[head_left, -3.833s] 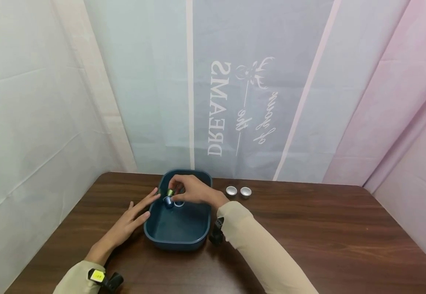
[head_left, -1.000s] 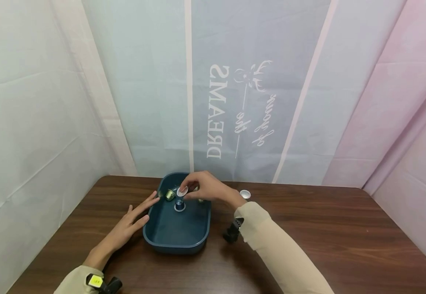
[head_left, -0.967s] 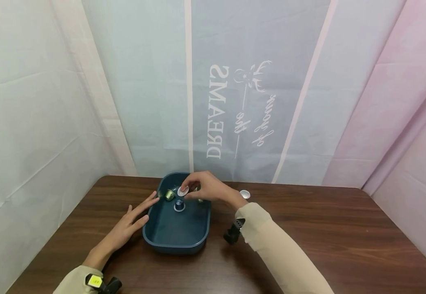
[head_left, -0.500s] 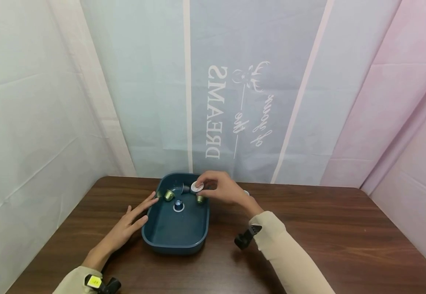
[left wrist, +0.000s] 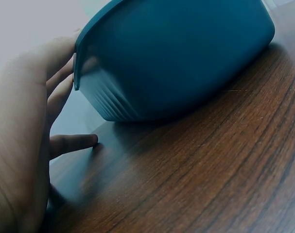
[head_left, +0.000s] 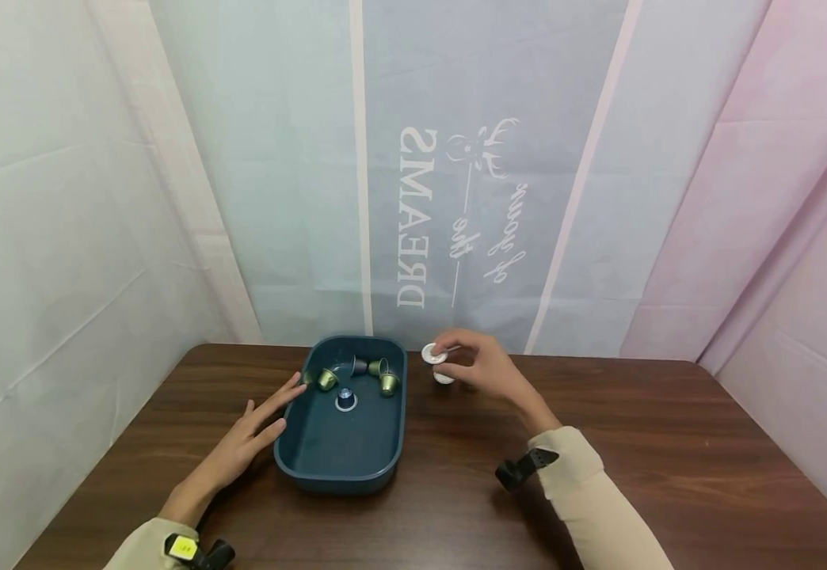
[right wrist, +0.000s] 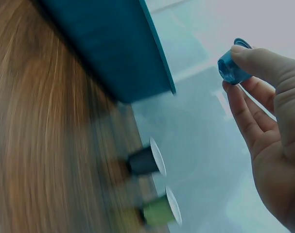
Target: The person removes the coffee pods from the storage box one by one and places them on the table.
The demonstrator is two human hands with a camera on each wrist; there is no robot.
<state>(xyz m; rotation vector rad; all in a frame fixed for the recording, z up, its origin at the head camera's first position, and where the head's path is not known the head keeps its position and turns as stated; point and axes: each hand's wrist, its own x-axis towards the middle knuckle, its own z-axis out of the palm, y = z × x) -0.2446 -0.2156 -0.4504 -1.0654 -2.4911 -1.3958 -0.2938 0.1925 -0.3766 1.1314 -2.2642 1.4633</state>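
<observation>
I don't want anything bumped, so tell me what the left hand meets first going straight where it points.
The tub. The left hand points at its side and seems to touch it, though exact contact is hard to judge.

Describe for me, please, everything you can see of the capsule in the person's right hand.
The capsule is cup-shaped and blue, shiny like metal, with a narrower base and a wider rim; the head view shows its pale, round top. The right hand pinches it from opposite sides, top roughly upward. It is held clear of the table, outside the blue tub on its right, touching only the hand.
</observation>
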